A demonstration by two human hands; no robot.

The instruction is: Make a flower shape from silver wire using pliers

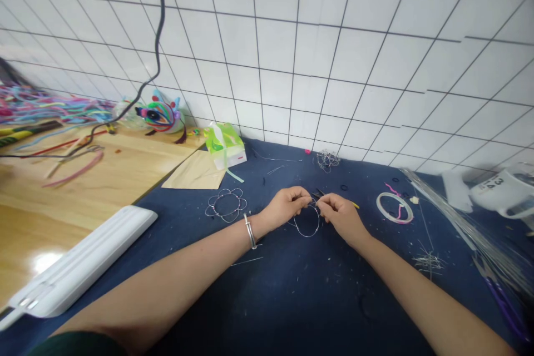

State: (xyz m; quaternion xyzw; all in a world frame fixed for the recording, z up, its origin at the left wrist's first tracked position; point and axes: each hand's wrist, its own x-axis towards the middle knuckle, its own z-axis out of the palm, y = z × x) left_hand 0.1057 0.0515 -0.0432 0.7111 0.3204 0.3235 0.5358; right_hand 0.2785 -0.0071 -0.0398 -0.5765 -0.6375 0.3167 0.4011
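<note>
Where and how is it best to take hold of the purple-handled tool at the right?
I would grip its purple handles, coming from the near side: they lie toward the person, while the metal tips point away.

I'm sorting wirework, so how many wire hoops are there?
2. A petalled hoop lies at left on the dark cloth; a plainer hoop is held between the left hand and the right hand.

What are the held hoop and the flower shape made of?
The hoop looks like metal wire: thin, silvery and slightly shiny. The flower shape seems similar wire, bent into petal loops, though a pinkish tint in places leaves its finish unclear.
</note>
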